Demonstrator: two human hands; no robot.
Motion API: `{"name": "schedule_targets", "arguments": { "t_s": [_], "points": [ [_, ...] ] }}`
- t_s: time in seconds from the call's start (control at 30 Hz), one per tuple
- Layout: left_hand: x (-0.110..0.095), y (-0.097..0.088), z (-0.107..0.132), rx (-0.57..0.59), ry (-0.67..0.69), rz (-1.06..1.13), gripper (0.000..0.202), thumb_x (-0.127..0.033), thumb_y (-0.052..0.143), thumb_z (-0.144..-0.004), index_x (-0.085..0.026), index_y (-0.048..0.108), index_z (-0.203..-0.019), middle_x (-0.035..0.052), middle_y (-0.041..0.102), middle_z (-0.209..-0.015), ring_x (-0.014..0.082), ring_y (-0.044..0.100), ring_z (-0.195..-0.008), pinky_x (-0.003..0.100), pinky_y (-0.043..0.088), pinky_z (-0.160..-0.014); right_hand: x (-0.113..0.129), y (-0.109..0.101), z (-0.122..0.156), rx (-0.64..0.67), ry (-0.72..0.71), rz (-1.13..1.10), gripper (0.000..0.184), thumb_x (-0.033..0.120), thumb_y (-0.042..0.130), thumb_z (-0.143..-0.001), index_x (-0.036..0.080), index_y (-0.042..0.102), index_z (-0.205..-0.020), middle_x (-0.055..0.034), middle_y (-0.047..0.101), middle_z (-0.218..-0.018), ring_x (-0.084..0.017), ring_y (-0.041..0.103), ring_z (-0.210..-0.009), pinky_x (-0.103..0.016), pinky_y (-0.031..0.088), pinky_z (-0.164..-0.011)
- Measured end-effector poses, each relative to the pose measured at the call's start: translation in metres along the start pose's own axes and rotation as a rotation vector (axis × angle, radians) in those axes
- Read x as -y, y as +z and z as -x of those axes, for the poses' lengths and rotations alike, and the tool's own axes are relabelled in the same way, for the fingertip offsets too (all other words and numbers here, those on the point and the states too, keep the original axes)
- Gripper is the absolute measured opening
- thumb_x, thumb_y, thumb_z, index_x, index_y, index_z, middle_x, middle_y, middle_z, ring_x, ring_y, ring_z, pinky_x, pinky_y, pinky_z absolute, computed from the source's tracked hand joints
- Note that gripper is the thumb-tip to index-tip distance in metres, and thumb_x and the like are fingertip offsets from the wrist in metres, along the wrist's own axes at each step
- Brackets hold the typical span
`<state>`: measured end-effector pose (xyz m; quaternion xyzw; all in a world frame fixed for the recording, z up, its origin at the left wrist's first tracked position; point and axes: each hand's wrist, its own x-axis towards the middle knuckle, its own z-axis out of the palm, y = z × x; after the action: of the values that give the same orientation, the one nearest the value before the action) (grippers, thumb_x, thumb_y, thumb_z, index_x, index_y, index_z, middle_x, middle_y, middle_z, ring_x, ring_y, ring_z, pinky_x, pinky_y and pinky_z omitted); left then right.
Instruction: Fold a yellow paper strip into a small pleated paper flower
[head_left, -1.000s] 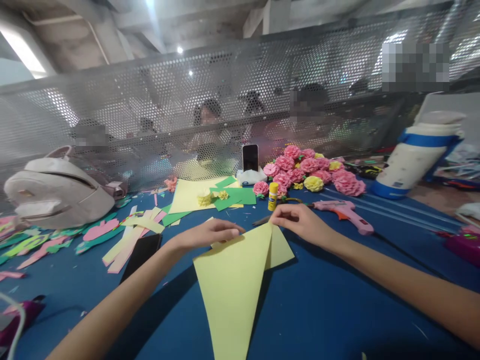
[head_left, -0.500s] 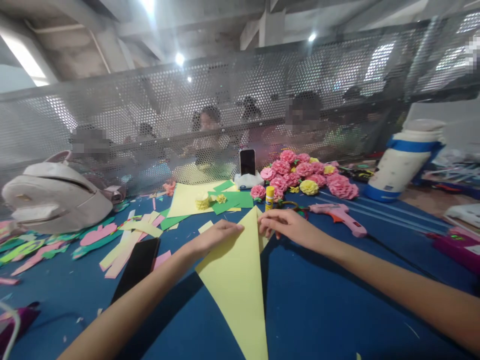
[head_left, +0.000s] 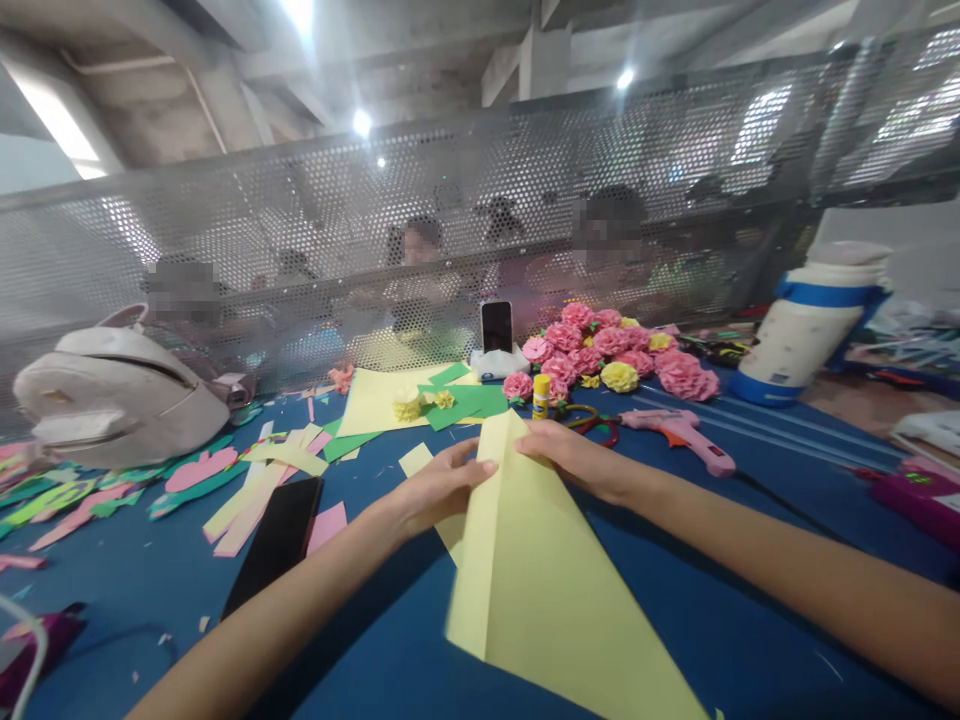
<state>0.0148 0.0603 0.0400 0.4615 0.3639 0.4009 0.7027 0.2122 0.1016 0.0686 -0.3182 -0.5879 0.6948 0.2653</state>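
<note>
A large pale yellow sheet of paper [head_left: 547, 580] lies folded on the blue table [head_left: 750, 590] in front of me. My left hand [head_left: 439, 485] pinches its left edge near the top, thumb on the upper face. My right hand [head_left: 574, 458] holds the top right part of the same sheet, fingers closed on it. The far corner of the sheet points away from me, between both hands.
A black phone [head_left: 274, 545] lies left of my left arm among paper strips [head_left: 259, 480]. Behind stand a glue stick [head_left: 540, 396], a pink glue gun [head_left: 679, 432], pink and yellow paper flowers [head_left: 611, 350], a propped phone [head_left: 496, 327], a white bag [head_left: 112, 385] and a white-blue jug [head_left: 806, 330]. People sit behind the mesh screen.
The yellow sheet has been unfolded or turned to the right and spreads wider toward me. Both hands have stayed on its upper edges and shifted slightly nearer.
</note>
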Motion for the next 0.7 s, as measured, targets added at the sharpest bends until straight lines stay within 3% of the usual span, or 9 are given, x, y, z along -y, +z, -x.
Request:
{"name": "schedule_targets", "arguments": {
  "t_s": [0.1, 0.27, 0.43, 0.7],
  "points": [
    [-0.006, 0.000, 0.004, -0.083, 0.025, -0.030, 0.078, -0.034, 0.089, -0.058, -0.016, 0.057, -0.126, 0.0134, 0.072, -0.108, 0.0227, 0.071, -0.080, 0.031, 0.055, -0.072, -0.008, -0.004, -0.001, 0.006, 0.058, -0.064, 0.025, 0.029, 0.065, -0.078, 0.018, 0.065, -0.100, -0.0027, 0.073, -0.079, -0.017, 0.067, -0.065, -0.026, 0.051, -0.058],
    [-0.016, -0.005, 0.011, -0.215, 0.082, -0.117, 0.074, -0.028, 0.089, -0.059, -0.015, 0.058, -0.125, 0.0133, 0.072, -0.108, 0.0209, 0.071, -0.075, 0.030, 0.057, -0.066, -0.008, -0.008, -0.001, 0.075, 0.100, -0.173, 0.026, 0.020, 0.063, -0.075, 0.017, 0.063, -0.101, -0.0047, 0.075, -0.088, -0.017, 0.070, -0.077, -0.026, 0.054, -0.070],
    [-0.015, -0.008, 0.013, -0.195, 0.097, -0.235, 0.071, -0.028, 0.086, -0.063, -0.016, 0.057, -0.127, 0.0146, 0.071, -0.109, 0.0247, 0.071, -0.080, 0.034, 0.058, -0.066, -0.005, -0.007, 0.000, 0.230, 0.128, -0.369, 0.037, 0.021, 0.059, -0.076, 0.014, 0.062, -0.112, -0.0078, 0.076, -0.096, -0.022, 0.072, -0.084, -0.033, 0.054, -0.081],
    [-0.011, -0.011, 0.010, -0.264, 0.083, -0.282, 0.056, -0.032, 0.086, -0.063, -0.014, 0.063, -0.111, 0.0144, 0.073, -0.100, 0.0247, 0.071, -0.075, 0.034, 0.058, -0.062, -0.009, -0.008, -0.002, 0.253, 0.217, -0.451, 0.030, 0.034, 0.055, -0.090, 0.012, 0.065, -0.107, -0.0083, 0.076, -0.092, -0.021, 0.072, -0.086, -0.033, 0.052, -0.087]
  ]
}}
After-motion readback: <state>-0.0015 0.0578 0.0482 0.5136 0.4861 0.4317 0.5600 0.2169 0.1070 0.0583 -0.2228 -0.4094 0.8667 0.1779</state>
